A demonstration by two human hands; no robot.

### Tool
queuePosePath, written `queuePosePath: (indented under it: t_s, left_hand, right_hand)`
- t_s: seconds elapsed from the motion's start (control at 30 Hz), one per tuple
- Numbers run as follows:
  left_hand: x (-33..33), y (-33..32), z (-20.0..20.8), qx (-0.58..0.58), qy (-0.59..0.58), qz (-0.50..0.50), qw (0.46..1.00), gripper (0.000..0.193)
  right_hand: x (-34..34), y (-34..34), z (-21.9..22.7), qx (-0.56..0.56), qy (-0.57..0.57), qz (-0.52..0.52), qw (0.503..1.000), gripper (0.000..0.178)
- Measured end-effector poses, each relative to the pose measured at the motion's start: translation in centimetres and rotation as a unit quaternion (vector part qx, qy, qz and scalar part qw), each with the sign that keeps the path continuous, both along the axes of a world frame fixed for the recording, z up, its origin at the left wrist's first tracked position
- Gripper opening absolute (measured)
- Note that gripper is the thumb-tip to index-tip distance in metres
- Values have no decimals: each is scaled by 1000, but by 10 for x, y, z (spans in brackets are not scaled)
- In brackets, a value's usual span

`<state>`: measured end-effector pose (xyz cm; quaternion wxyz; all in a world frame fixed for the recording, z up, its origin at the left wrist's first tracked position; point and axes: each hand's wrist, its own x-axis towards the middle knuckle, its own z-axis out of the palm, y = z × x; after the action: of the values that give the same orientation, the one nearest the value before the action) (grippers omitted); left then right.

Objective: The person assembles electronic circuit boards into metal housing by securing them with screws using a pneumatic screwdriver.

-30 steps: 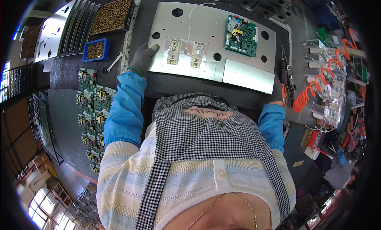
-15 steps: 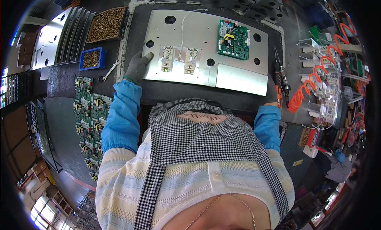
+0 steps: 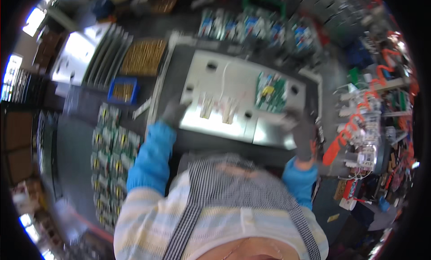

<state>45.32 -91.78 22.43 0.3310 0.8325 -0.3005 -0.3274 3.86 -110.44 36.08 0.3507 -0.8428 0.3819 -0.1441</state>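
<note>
A silver metal plate (image 3: 242, 78) with dark round holes lies on the dark bench in front of me. My left hand (image 3: 173, 113), in a grey glove, is closed at the plate's left edge, its thumb over the rim. Above the lower right corner is my right hand (image 3: 300, 131), gloved too and smeared by motion, so its fingers cannot be made out. The plate bears a green circuit board (image 3: 277, 100), two pale terminal blocks (image 3: 206, 106) and a thin white cable (image 3: 224, 78). A shiny flat panel (image 3: 271, 133) covers its lower right part.
At left stand upright metal plates (image 3: 76, 53), a box of brass-coloured parts (image 3: 144, 57), a blue bin (image 3: 122, 90), a wrench (image 3: 142, 108) and rows of circuit boards (image 3: 114, 170). An orange coiled hose (image 3: 354, 125) hangs at right. Several assembled units (image 3: 256, 26) line the back.
The view has shifted and blurred, with the bench appearing lower. My right hand has come up from beside the plate's right edge to over its lower right corner. The left stays at its edge.
</note>
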Motion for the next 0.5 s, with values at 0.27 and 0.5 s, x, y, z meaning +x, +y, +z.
queuePosePath:
  t_s: [0.27,0.5]
  left_hand:
    - [-8,23,-28,-208,316,34,925,35]
    - [-7,29,-28,-264,362,5,894,36]
  right_hand:
    - [225,170,-74,-124,55,449,883,49]
    - [257,178,-108,-134,79,423,893,24]
